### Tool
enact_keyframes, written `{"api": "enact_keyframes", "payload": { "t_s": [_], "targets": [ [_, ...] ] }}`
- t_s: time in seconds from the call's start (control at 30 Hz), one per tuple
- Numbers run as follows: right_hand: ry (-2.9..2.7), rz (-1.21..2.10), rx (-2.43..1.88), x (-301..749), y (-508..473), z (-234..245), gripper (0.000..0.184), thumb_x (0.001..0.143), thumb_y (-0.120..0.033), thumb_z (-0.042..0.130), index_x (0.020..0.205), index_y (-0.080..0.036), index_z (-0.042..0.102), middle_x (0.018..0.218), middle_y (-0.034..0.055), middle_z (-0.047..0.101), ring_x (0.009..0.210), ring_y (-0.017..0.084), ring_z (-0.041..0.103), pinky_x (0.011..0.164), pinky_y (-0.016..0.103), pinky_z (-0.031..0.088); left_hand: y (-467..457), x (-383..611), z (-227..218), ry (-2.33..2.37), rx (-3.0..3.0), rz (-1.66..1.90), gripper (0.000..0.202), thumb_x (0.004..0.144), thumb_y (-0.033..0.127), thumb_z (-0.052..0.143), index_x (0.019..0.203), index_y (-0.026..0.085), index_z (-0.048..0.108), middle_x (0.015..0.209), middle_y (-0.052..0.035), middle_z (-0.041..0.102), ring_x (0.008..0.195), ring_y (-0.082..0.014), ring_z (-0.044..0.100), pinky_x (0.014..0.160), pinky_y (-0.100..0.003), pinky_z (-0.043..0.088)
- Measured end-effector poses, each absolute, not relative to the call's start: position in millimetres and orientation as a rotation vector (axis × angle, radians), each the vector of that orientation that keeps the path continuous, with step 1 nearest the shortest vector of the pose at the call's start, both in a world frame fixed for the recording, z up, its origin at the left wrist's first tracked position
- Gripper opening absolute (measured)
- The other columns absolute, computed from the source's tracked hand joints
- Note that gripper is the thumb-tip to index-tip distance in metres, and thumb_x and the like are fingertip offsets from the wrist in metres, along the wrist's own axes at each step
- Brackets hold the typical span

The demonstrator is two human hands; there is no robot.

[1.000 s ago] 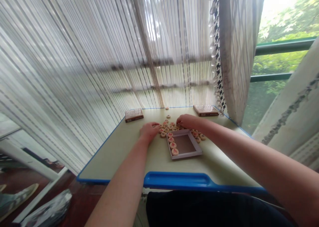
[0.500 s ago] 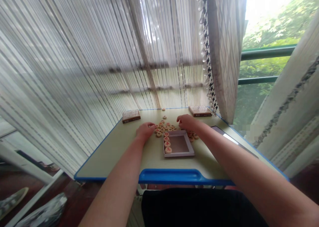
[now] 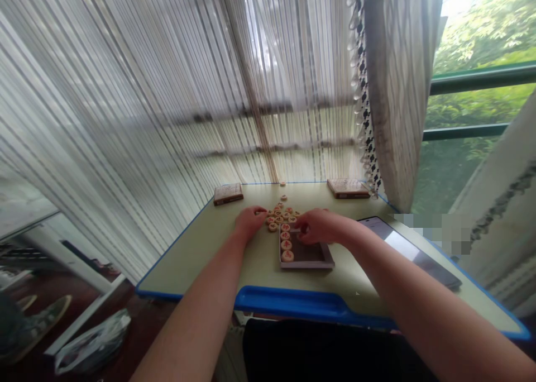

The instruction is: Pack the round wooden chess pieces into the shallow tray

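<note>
A shallow grey box tray lies on a pale green desk. A column of round wooden chess pieces with red marks fills its left side. Behind it lies a loose pile of chess pieces. My right hand hovers over the tray's far part, fingers curled in a pinch; what they hold is hidden. My left hand rests on the desk at the pile's left edge, fingers bent down on the pieces.
Two small flat boxes lie at the back of the desk, one left, one right. A dark tablet lies on the right. A blue pen groove runs along the front edge. Striped curtains hang behind.
My right hand has come back from the pile and now sits over the tray. My left hand has stayed at the pile's left edge. The camera has swung slightly.
</note>
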State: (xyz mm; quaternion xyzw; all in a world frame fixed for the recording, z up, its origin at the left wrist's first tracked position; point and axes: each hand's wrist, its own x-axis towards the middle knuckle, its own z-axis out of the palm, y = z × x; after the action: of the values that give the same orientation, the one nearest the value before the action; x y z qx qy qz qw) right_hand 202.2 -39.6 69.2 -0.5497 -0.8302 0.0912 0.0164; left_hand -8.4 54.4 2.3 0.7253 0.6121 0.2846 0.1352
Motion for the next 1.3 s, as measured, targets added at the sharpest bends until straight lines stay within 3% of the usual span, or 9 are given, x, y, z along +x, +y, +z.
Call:
{"api": "enact_keyframes", "payload": {
  "t_s": [0.1, 0.2, 0.47, 0.67, 0.8, 0.97, 1.3],
  "targets": [
    [-2.616, 0.368, -1.691, 205.4, -39.0, 70.4, 0.035, 0.063, -0.029, 0.060, 0.096, -0.026, 0.067, 0.082, -0.0004, 0.068, 0.067, 0.014, 0.059, 0.056, 0.021, 0.038, 54.4, -8.8, 1.0, 1.767, 2.123, 0.822, 0.032, 0.071, 0.042, 0.053, 0.092, 0.024, 0.068, 0.086, -0.0036, 0.068, 0.080, -0.0181, 0.060, 0.069, -0.025, 0.044],
    [-2.610, 0.266, -1.737, 203.5, -35.3, 64.8, 0.024, 0.067, -0.036, 0.057, 0.084, -0.025, 0.070, 0.077, 0.0017, 0.068, 0.067, 0.016, 0.059, 0.056, 0.023, 0.039, 51.9, -8.5, 2.0, 1.752, 2.154, 0.816, 0.032, 0.071, 0.040, 0.052, 0.094, 0.023, 0.068, 0.088, -0.0037, 0.068, 0.081, -0.0181, 0.059, 0.070, -0.026, 0.044],
    [-2.539, 0.028, -1.810, 196.2, -29.8, 52.6, 0.037, 0.071, -0.048, 0.051, 0.085, -0.019, 0.070, 0.086, 0.0119, 0.067, 0.072, 0.022, 0.060, 0.058, 0.028, 0.041, 46.4, -6.7, 6.2, 1.769, 2.171, 0.789, 0.032, 0.072, 0.038, 0.053, 0.096, 0.022, 0.067, 0.091, -0.0041, 0.068, 0.085, -0.0189, 0.059, 0.074, -0.026, 0.044],
    [-2.592, 0.128, -1.712, 200.9, -31.2, 54.7, 0.033, 0.069, -0.035, 0.055, 0.101, -0.032, 0.065, 0.089, 0.0045, 0.067, 0.073, 0.020, 0.060, 0.059, 0.027, 0.040, 43.9, -5.5, 8.6, 1.782, 2.165, 0.776, 0.030, 0.072, 0.036, 0.054, 0.096, 0.022, 0.067, 0.095, -0.0039, 0.067, 0.089, -0.0191, 0.058, 0.077, -0.026, 0.044],
    [-2.590, 0.105, -1.733, 200.2, -30.9, 54.1, 0.028, 0.069, -0.035, 0.054, 0.092, -0.027, 0.068, 0.087, 0.0064, 0.067, 0.074, 0.021, 0.059, 0.059, 0.027, 0.040, 44.2, -4.7, 8.4, 1.785, 2.170, 0.787, 0.029, 0.073, 0.034, 0.054, 0.095, 0.022, 0.067, 0.097, -0.0037, 0.067, 0.091, -0.0184, 0.058, 0.080, -0.025, 0.043],
    [-2.596, 0.159, -1.682, 198.2, -33.3, 57.4, 0.031, 0.070, -0.035, 0.055, 0.098, -0.027, 0.066, 0.089, 0.0057, 0.067, 0.076, 0.020, 0.060, 0.061, 0.026, 0.041, 44.3, -4.7, 7.6, 1.771, 2.188, 0.803, 0.031, 0.073, 0.038, 0.053, 0.094, 0.021, 0.067, 0.097, -0.0043, 0.067, 0.091, -0.0187, 0.058, 0.080, -0.026, 0.044],
    [-2.479, 0.055, -1.768, 195.2, -28.2, 49.5, 0.031, 0.076, -0.044, 0.048, 0.090, -0.024, 0.067, 0.092, 0.0082, 0.066, 0.081, 0.023, 0.059, 0.062, 0.028, 0.041, 37.6, -1.5, 14.3, 1.798, 2.125, 0.777, 0.031, 0.073, 0.038, 0.055, 0.096, 0.021, 0.067, 0.099, -0.0042, 0.067, 0.096, -0.0205, 0.057, 0.083, -0.027, 0.044]
  ]
}}
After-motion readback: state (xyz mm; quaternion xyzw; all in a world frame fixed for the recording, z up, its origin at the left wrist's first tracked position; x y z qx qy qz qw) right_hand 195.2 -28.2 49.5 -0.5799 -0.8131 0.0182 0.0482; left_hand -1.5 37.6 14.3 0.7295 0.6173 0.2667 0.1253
